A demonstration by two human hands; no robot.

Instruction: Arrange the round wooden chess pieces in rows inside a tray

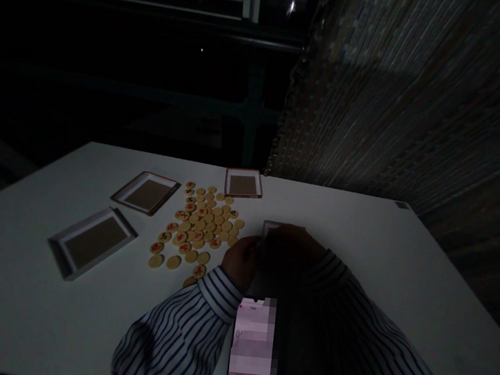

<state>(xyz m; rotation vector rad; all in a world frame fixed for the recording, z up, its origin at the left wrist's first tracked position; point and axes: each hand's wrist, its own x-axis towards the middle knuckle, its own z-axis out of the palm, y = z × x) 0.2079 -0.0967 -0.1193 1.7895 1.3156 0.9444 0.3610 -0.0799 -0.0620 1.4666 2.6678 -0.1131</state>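
Over the middle of the white table, my left hand point(241, 262) has its fingers curled together beside a shallow box part point(271, 225). What those fingers hold, if anything, is lost in shadow. My right hand point(297, 243) reaches across the same box part and covers most of it. Its fingers are too dark to make out. Left of my hands lies a loose spread of round wooden xiangqi pieces point(210, 219); some show red or dark characters, and many show a plain face. Some of these pieces lie close to my left hand.
Three shallow open boxes or lids rest beyond the pieces: a pale one point(127, 223) at left, a brown-edged one point(166, 194) behind it, another point(242, 196) at the back. A lit phone point(248, 361) is below my hands. A beaded curtain point(348, 132) hangs behind the table.
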